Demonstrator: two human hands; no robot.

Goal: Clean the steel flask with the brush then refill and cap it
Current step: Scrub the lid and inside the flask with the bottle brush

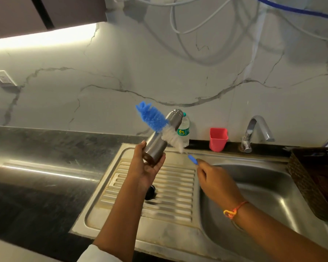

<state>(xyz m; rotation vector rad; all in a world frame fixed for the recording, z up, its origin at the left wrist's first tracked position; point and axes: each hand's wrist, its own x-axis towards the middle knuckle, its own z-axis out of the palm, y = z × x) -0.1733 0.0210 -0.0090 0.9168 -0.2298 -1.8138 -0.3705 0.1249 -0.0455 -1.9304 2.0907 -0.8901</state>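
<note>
Nearest the camera, two bare forearms reach out over a steel sink unit set into a dark desk (36, 148), the right wrist wearing an orange thread band (233, 210). Below them lies the ribbed drainboard (170, 188), where a dark round object (151, 192) sits partly hidden behind the left forearm; the sink basin (257, 197) lies to the right, with a brown woven basket (314, 178) at its far edge. The left hand (150, 167) curls fingers and thumb round the lower end of the steel flask (155, 146), held in the air above the drainboard. Its long axis is tilted, running from the palm up and to the right, with the rounded far end pointing toward the wall. The right hand (216, 182) pinches the blue handle of the bottle brush (159, 125), whose long axis slants the other way, up and to the left, crossing in front of the flask's body with white bristles low and the blue tip highest. Behind stand a plastic water bottle (184, 131), a red cup (218, 138) and a chrome tap (254, 129) against the marble wall (121, 72).
</note>
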